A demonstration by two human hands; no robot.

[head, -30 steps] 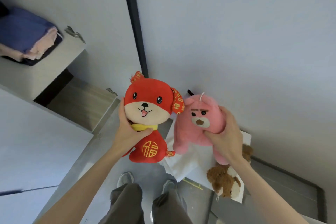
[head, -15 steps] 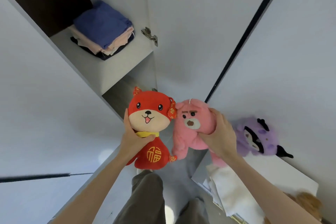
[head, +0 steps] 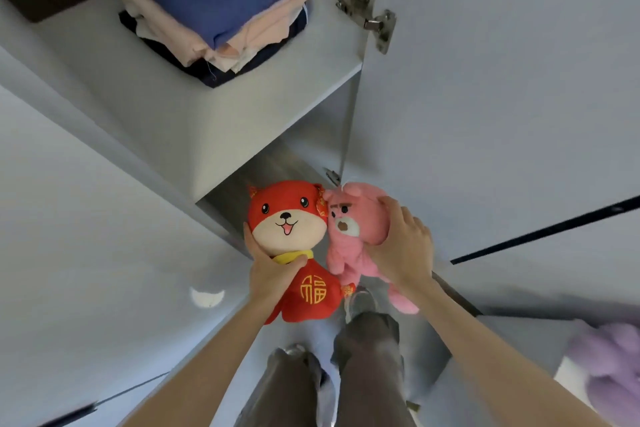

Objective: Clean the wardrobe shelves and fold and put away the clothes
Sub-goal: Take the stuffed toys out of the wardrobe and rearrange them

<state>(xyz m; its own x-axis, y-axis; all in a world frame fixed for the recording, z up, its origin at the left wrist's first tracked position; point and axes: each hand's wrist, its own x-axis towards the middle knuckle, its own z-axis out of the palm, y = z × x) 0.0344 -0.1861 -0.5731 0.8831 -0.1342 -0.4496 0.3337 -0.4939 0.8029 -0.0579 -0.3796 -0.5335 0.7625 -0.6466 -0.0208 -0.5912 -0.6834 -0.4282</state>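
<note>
Item 1: red plush dog (head: 294, 239), cream muzzle, yellow collar, gold character stitched on the belly. Centre of the frame, upright, face to the camera. The left hand (head: 273, 272) grips it at the neck, thumb across the collar.

Item 2: pink plush bear (head: 348, 236), frowning face. Just right of the dog, heads touching. The right hand (head: 405, 250) clasps it from the right, fingers curled over head and back.

Item 3: stack of folded clothes (head: 214, 3) (blue on top, peach and cream between, dark navy beneath). Upper left of the frame, lying on the white wardrobe shelf (head: 277, 97).

Item 4: silver metal hinge (head: 370, 15). Top of the frame, right of the stack, fixed to the white wardrobe door (head: 502, 80).

Item 5: purple plush toy (head: 606, 367). Lower right corner, blurred, partly cut off.

Item 6: grey trousers (head: 367, 357). Bottom centre, below both held toys.
</note>
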